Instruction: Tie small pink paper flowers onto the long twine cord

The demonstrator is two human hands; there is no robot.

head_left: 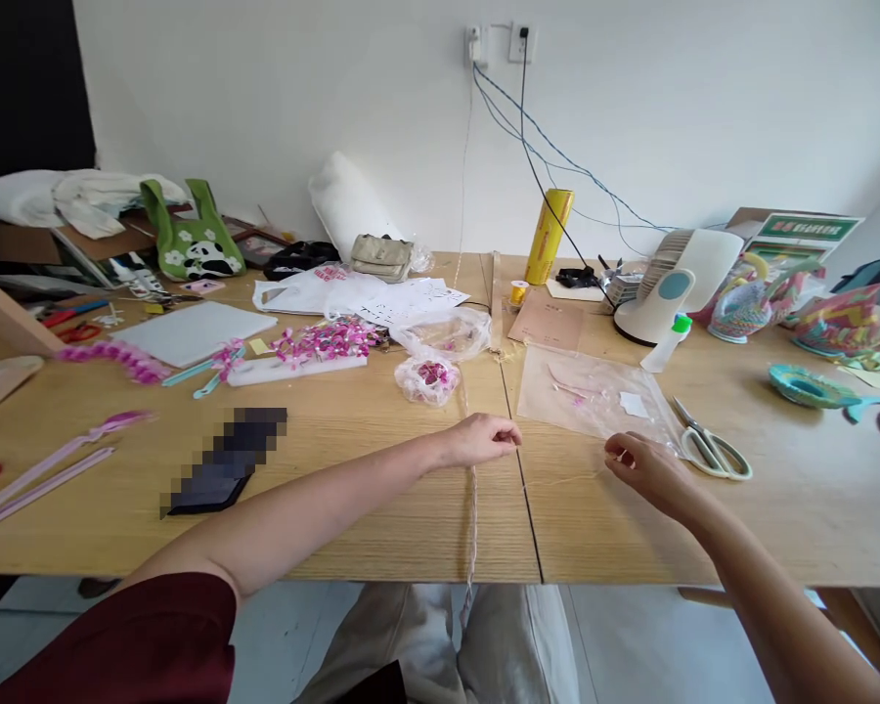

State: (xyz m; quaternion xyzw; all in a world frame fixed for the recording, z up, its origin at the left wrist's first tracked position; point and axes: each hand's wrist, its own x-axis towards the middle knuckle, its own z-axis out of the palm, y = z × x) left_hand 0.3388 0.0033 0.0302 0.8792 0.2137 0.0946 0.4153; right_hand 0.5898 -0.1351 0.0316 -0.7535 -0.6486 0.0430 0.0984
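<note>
At the bottom of the frame the near table edge (337, 572) is crossed by a thin cord (472, 518), which hangs down over the lap. The cord is pinched at its upper end between the closed fingertips of the left hand (480, 438), just left of the seam (522, 479) where two tabletops meet. At centre right, the right hand (641, 466) is held with fingers curled and pinched on a fine thread (564, 479) that lies across the wood between the hands. Bare wood is left around both hands and to the lower right. Scissors (711, 452) and a clear plastic bag (591, 396) lie just beyond the right hand. Further up, pink ribbon pieces (330, 339), a yellow roll (549, 236) and a small fan (671, 284) are seen before the white wall (300, 88).
</note>
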